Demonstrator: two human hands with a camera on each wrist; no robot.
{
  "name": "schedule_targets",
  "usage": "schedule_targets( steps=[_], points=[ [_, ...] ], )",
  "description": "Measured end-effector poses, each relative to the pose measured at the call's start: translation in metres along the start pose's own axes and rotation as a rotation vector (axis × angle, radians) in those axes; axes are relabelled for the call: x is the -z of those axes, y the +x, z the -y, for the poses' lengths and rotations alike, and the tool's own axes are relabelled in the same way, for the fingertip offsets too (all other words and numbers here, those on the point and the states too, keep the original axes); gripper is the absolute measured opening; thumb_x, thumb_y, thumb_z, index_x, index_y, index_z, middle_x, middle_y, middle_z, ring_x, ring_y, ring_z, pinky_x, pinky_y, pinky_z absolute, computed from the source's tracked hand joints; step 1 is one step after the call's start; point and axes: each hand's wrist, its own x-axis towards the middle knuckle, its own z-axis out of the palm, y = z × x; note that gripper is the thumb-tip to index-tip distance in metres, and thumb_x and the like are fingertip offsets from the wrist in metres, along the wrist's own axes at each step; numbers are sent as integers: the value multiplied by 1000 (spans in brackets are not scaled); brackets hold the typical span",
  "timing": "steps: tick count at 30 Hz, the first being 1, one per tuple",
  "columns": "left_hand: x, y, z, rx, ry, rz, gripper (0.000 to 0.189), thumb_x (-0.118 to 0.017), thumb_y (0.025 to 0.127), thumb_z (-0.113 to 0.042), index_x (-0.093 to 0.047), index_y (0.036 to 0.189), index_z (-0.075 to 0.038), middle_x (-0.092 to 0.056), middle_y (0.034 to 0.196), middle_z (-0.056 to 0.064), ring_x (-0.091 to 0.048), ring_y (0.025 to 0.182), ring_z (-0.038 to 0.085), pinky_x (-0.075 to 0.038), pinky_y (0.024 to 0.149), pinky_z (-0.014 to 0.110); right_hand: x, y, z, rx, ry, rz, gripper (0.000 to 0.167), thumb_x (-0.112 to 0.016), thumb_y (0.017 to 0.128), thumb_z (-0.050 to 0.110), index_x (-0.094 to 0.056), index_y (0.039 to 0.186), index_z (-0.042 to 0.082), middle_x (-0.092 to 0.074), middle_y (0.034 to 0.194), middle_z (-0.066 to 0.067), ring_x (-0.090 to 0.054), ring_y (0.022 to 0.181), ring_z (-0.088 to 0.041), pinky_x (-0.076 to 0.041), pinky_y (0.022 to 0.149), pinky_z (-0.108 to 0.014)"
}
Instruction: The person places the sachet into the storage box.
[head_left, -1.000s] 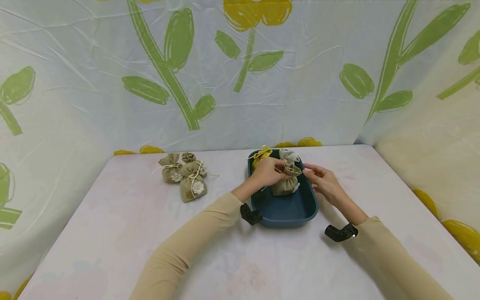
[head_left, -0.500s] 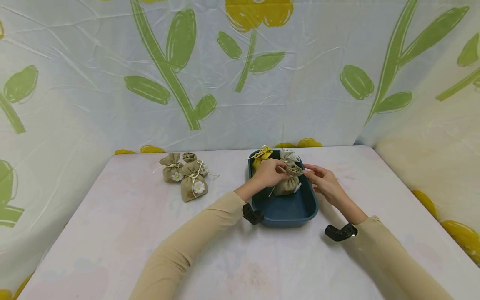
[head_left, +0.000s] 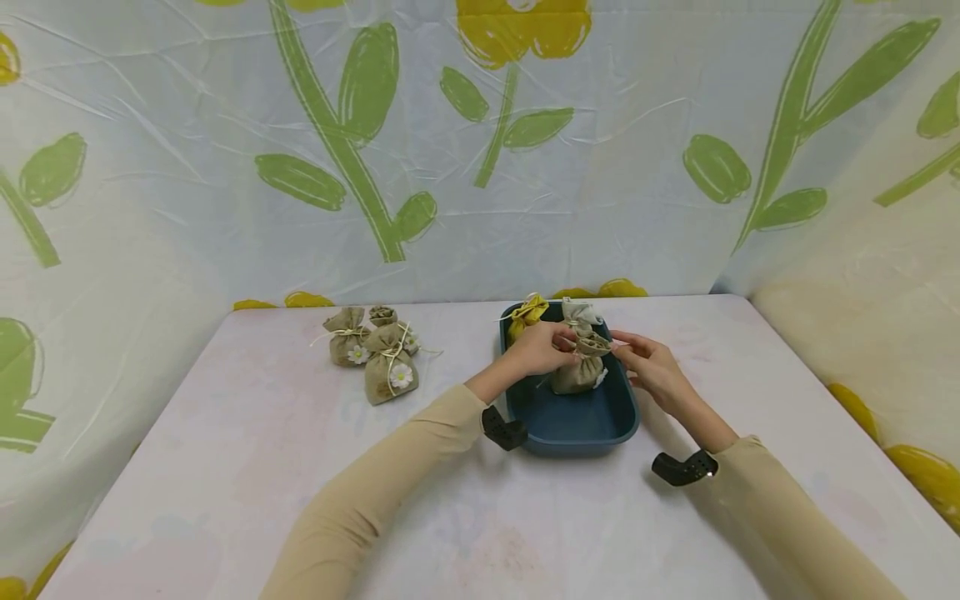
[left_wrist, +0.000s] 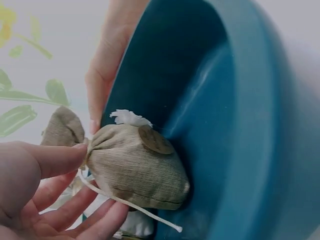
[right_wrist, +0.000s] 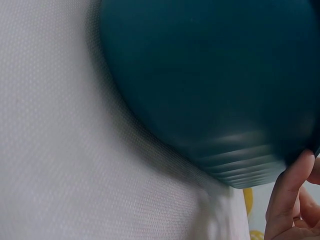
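A beige drawstring pouch [head_left: 576, 377] with a white flower and a round brown tag sits inside a blue tub [head_left: 573, 442]. My left hand [head_left: 538, 347] pinches the pouch's tied neck between thumb and fingers; the gathered top flares above the grip. A pale cord [left_wrist: 145, 212] hangs past the fingers in the left wrist view. My right hand [head_left: 654, 371] is at the tub's right side, its fairly straight fingertips right at the rim beside the pouch. In the right wrist view, fingers [right_wrist: 292, 187] touch the tub's edge.
A yellow pouch [head_left: 528, 311] and a white pouch [head_left: 579, 312] stand at the tub's far end. To the left on the table [head_left: 442, 508], three beige pouches [head_left: 392, 367] with white flowers are grouped. A flower-printed cloth [head_left: 637, 167] hangs behind.
The pouch in my left hand has shifted very slightly toward the right within the tub. My right hand keeps its place at the rim; the whole head view drifts slightly.
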Motion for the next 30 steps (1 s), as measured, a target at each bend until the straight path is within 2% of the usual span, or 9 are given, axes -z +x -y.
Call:
schedule_targets(
  steps=[5, 9, 15, 22, 30],
  points=[
    [7, -7, 3, -39, -56, 29, 41, -67, 91, -20, -59, 129, -9, -69, 118, 10, -66, 106, 20, -55, 80, 23, 0, 0, 0, -3, -9, -4, 57, -52, 100, 29, -35, 147, 2, -56, 83, 21, -48, 72, 1, -46, 59, -18],
    [16, -18, 7, -72, -90, 5, 42, -65, 92, -22, -57, 132, -11, -66, 122, 11, -66, 109, 23, -55, 84, 26, 0, -2, 1, 10, -12, -2, 59, -52, 99, 32, -34, 147, 1, -55, 85, 20, -48, 71, 1, -45, 58, -18],
    [30, -39, 13, -110, -95, -114, 40, -62, 94, -22, -57, 132, -9, -64, 125, 12, -64, 110, 24, -53, 89, 27, 0, -2, -1, 24, -3, 6, 60, -52, 99, 32, -34, 147, 0, -54, 82, 20, -46, 69, 2, -44, 57, -18],
    [44, -59, 28, -149, -128, -271, 39, -63, 94, -24, -59, 128, -8, -67, 120, 12, -67, 101, 24, -55, 79, 28, -1, -1, -1, 20, -10, 7, 60, -52, 99, 31, -33, 147, 0, -53, 81, 21, -45, 68, 2, -43, 55, -19],
    [56, -82, 45, -119, -190, -420, 34, -63, 94, -24, -62, 126, -12, -68, 117, 9, -67, 101, 24, -55, 81, 32, 0, 1, -2, 16, -29, 16, 61, -51, 99, 32, -31, 149, 2, -53, 84, 21, -46, 71, 1, -44, 58, -19]
  ],
)
